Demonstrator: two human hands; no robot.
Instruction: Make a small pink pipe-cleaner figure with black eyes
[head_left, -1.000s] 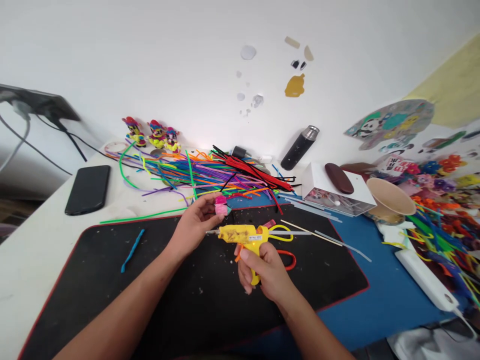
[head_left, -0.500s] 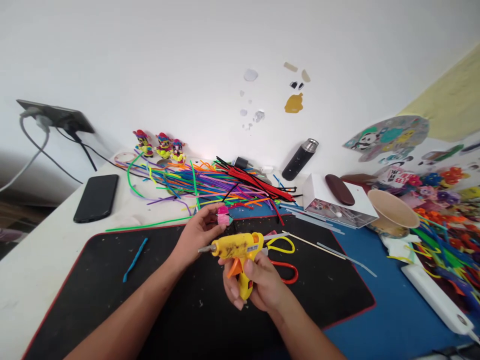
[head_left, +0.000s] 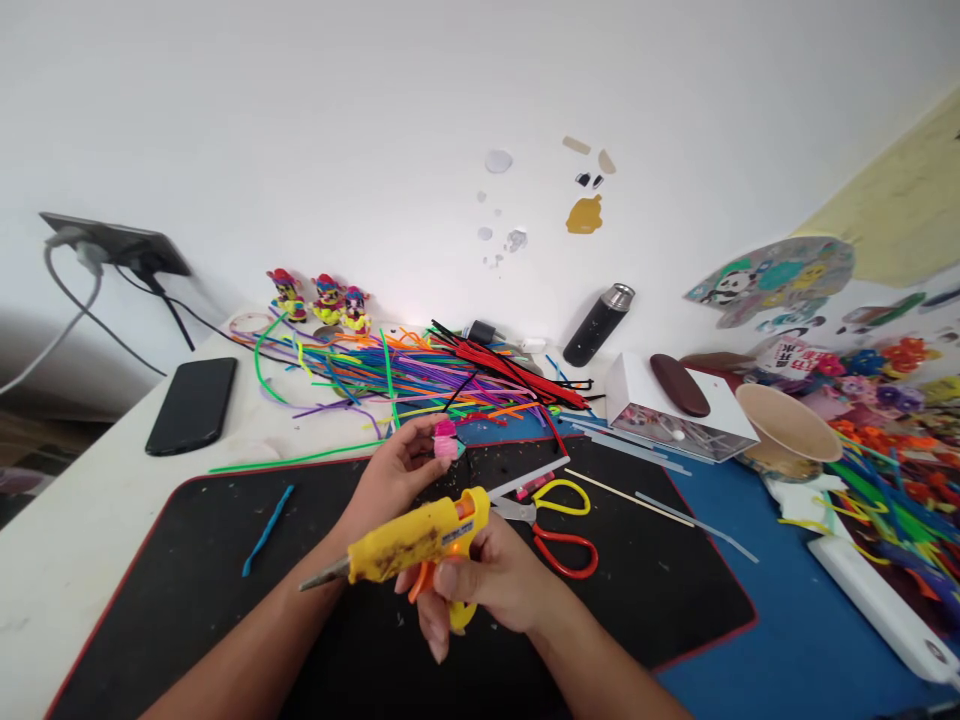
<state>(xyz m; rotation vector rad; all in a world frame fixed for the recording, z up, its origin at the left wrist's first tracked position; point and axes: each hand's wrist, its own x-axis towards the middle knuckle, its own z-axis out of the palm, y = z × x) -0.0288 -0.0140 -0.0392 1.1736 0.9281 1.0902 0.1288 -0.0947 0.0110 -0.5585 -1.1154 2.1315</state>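
Note:
Between the fingertips of my left hand [head_left: 405, 462] is a small pink craft piece [head_left: 445, 440], darker pink on top, held above the far part of the black mat [head_left: 337, 560]. My right hand [head_left: 495, 575] is wrapped round the handle of a yellow hot glue gun [head_left: 412, 540]. Its metal nozzle points left, over my left forearm, and a clear glue stick [head_left: 529, 477] sticks out of its back. Just beyond the right hand lie scissors [head_left: 564, 545] with one yellow and one red handle. A short blue pipe cleaner [head_left: 268, 530] rests on the mat's left side.
Pipe cleaners [head_left: 420, 372] of many colours are heaped along the wall, with several small figures [head_left: 328, 298] behind. A phone [head_left: 191, 405] lies at left. To the right stand a black flask [head_left: 598, 325], a white box [head_left: 645, 400], a bowl [head_left: 791, 425] and a white power strip [head_left: 877, 605].
The glue gun has moved left and nearer to me in my right hand, its nozzle now tilted downward. More of the scissors shows. My left hand keeps the pink piece in nearly the same place.

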